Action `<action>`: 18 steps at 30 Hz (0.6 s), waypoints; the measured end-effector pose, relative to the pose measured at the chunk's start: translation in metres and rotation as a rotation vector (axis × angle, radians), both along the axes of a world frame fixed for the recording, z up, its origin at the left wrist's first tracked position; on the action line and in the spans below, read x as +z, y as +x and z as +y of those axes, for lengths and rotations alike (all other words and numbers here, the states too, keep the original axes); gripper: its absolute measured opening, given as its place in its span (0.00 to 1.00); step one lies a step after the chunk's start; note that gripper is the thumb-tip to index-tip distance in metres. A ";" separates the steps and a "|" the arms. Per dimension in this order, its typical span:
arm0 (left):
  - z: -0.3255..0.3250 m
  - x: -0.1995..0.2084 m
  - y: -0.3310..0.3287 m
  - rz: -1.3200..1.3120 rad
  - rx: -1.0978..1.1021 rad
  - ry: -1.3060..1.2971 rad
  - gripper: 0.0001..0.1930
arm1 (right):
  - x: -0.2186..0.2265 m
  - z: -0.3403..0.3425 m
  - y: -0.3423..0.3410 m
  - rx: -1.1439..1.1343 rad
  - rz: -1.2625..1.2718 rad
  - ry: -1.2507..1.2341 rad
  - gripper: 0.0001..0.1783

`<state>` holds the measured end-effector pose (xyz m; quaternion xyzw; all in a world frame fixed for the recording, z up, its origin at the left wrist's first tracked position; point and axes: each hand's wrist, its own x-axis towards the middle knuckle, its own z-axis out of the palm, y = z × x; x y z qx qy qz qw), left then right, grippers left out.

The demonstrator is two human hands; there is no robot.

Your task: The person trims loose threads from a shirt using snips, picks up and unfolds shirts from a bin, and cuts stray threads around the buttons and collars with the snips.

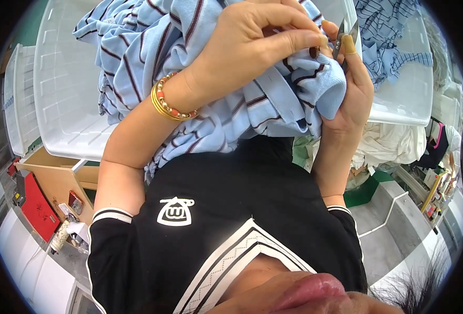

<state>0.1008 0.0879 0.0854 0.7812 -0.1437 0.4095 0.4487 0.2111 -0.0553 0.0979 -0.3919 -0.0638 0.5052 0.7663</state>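
A light blue knit garment with dark stripes (137, 68) is bunched in front of me, spilling over the near rim of a white plastic tub (66, 99). My left hand (257, 47) reaches across it, thumb and forefinger pinched together at a small fold; a small dark bit shows by the fingertips, too small to name. Beside it, my right hand (354, 99) supports a bunched part of the garment and grips small metal thread snips (338, 46), with the blades pointing up. A yellowish cover (349, 45) sits on one digit of that hand.
Another white tub (399, 112) on the right holds blue striped cloth (380, 39). Below it lies a heap of white cloth (391, 144). At the left stand a wooden cabinet (51, 175) and a red panel (36, 204) with small items nearby.
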 end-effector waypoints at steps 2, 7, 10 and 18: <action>-0.012 0.007 -0.010 0.456 -0.106 -0.796 0.07 | -0.003 -0.001 0.000 -0.008 0.044 0.052 0.23; -0.014 0.013 -0.010 0.384 -0.169 -0.992 0.10 | -0.006 -0.003 0.002 0.010 0.001 0.054 0.23; -0.009 0.012 -0.012 0.352 -0.138 -1.193 0.12 | -0.009 -0.005 0.006 0.048 0.013 0.112 0.23; -0.017 0.028 -0.017 0.263 -0.033 -0.605 0.10 | -0.010 -0.005 0.005 -0.010 0.091 0.135 0.23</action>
